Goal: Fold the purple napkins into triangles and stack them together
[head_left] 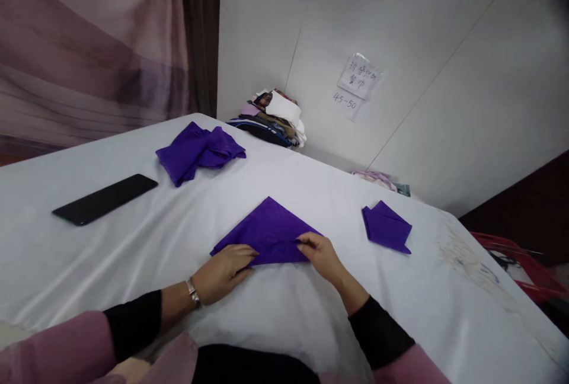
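A purple cloth napkin (271,224) lies on the white tablecloth in front of me, folded to a triangle with its point facing away. My left hand (224,271) rests on its lower left edge, fingers stretched flat over the cloth and thumb apart near the fold. At the right side my right hand (322,256) pinches the napkin between thumb and fingertips, slightly raising a layer. Further right sits a small folded purple napkin (386,227) with several corners. Toward the back left is a crumpled heap of purple cloth (198,150).
A black flat slab like a phone (106,197) lies at the left. Behind the far edge stands a stack of folded fabrics (275,117) against the wall. A handwritten sign (358,76) hangs there. A red basket (524,271) is beyond the table's right edge.
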`<control>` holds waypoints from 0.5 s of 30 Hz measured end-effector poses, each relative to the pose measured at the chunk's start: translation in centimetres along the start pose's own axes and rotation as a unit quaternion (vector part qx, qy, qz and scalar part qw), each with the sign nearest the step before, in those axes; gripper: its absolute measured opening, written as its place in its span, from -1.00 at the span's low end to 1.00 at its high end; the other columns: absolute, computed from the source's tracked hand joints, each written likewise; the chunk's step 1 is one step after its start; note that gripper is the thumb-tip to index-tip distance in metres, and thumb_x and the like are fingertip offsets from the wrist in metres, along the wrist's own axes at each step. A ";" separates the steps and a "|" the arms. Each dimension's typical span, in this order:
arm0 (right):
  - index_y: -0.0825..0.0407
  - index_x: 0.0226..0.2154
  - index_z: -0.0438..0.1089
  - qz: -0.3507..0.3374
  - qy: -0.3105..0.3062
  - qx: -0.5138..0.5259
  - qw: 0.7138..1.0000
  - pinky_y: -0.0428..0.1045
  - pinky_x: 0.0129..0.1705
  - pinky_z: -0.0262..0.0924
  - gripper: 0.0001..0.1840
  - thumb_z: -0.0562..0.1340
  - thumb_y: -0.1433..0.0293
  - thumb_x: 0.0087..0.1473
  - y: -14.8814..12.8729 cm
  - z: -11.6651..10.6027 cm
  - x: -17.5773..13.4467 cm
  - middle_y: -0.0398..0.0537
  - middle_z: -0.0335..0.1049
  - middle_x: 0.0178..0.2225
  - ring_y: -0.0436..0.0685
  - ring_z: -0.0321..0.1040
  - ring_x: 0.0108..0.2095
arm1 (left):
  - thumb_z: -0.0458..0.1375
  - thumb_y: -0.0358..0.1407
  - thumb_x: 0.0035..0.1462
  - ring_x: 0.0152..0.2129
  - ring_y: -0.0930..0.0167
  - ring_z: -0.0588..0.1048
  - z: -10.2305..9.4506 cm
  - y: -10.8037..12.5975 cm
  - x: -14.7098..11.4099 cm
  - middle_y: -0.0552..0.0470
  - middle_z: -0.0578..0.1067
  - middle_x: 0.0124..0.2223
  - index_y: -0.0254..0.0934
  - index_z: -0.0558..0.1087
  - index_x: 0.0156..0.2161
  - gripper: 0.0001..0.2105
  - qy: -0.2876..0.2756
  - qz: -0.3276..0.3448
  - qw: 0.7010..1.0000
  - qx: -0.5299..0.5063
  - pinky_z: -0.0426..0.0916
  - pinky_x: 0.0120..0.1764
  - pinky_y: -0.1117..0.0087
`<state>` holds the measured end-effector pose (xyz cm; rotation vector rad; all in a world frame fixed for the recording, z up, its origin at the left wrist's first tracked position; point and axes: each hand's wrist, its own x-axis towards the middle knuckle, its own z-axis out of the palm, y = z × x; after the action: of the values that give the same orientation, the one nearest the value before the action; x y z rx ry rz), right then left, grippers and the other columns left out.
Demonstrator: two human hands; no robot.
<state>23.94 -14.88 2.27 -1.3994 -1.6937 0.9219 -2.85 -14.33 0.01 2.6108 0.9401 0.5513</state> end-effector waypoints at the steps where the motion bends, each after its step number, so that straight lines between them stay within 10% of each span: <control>1: 0.00 -0.37 0.44 0.002 0.002 0.008 1.000 -0.07 -0.35 0.19 -0.84 0.19 0.35 -0.05 -0.1 0.1 1.2 -0.18 0.42 -0.43 0.03 0.30 -0.43 | 0.00 -0.31 0.16 -0.11 0.31 0.43 -0.2 0.0 0.0 -0.03 0.53 -0.12 -0.24 0.42 -0.12 -0.77 0.006 -0.009 1.000 0.010 0.29 -0.04 0.20; 15: -0.04 -0.32 0.44 0.002 0.024 -0.154 0.988 -0.04 -0.20 0.21 -0.78 0.14 0.48 -0.03 1.5 4.6 12.6 -0.17 0.46 -0.34 0.05 0.36 -0.31 | 0.03 -0.26 0.08 -0.36 0.34 0.46 -1.9 -3.5 -2.2 0.06 0.50 -0.33 -0.22 0.16 0.11 -0.54 0.136 -0.176 0.974 0.032 0.29 -0.13 0.19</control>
<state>18.89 -2.52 0.07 -1.6106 -1.8534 0.6407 -7.17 -12.88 -0.35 2.3763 1.4909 0.8024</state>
